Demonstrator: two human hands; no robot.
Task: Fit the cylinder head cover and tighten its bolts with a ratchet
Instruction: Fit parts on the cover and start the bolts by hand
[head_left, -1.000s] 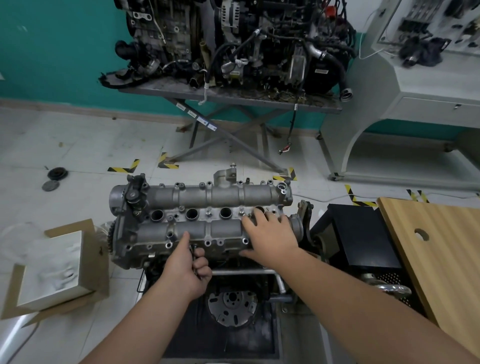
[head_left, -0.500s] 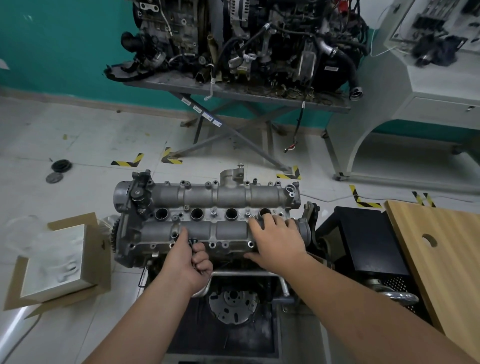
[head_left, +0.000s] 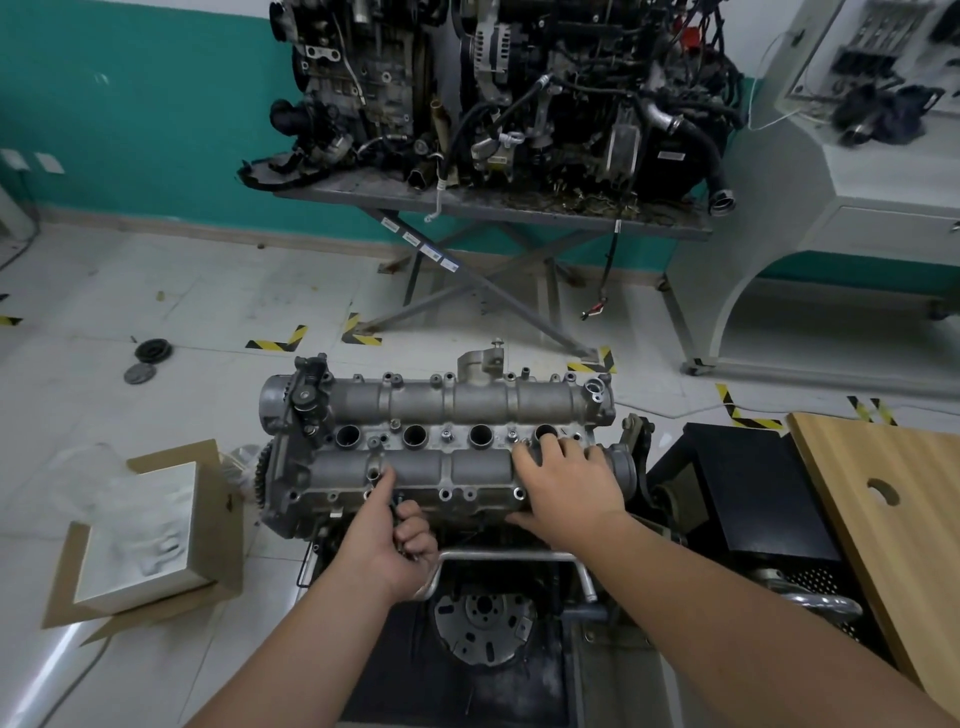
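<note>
Starting bolts (head_left: 397, 506) by hand: left hand (head_left: 387, 540) curled round several, right hand (head_left: 563, 486) flat on cover (head_left: 467, 400); next, seating one squarely in near-edge hole (head_left: 445, 494).

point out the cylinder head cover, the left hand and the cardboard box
cylinder head cover (head_left: 467, 402), head view, on the far cam tube
left hand (head_left: 387, 545), head view, on the back of the hand
cardboard box (head_left: 215, 530), head view, on its right wall

Matt cast-metal cylinder head cover (head_left: 436, 441), smooth pale wood tabletop (head_left: 893, 525)
</note>
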